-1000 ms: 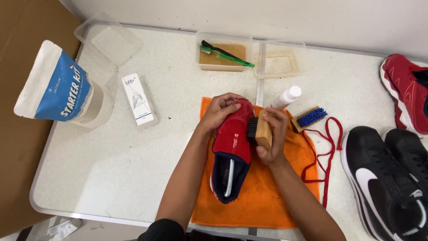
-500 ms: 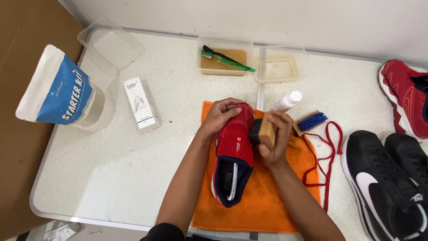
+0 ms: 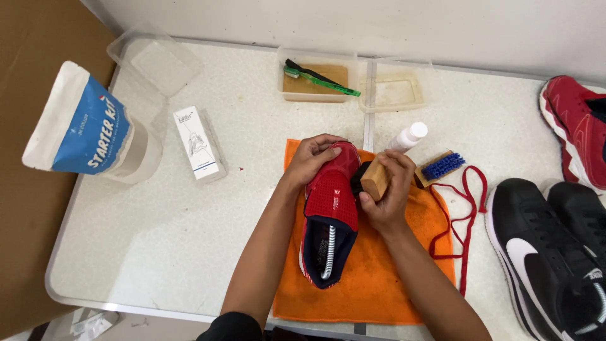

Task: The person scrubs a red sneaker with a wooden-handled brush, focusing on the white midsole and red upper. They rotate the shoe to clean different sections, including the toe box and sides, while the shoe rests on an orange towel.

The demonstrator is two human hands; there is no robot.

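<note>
A red and navy sneaker [image 3: 329, 215] without laces lies on an orange cloth [image 3: 372, 278], toe pointing away from me. My left hand [image 3: 312, 158] grips its toe. My right hand [image 3: 385, 192] holds a wooden brush [image 3: 374, 179] with dark bristles pressed against the shoe's right side. A white shoe tree shows inside the sneaker's opening.
A red lace [image 3: 464, 215], a blue-bristled wooden brush [image 3: 439, 168] and a white bottle [image 3: 407, 137] lie right of the cloth. Black sneakers [image 3: 555, 252] and a red sneaker [image 3: 574, 126] sit far right. Plastic tubs [image 3: 314, 95], a green toothbrush [image 3: 325, 79], a white box [image 3: 199, 144] and a blue-white pouch [image 3: 82, 126] stand behind and left.
The brush in my right hand has shifted slightly along the sneaker's side. The sneaker has turned a little under my left hand.
</note>
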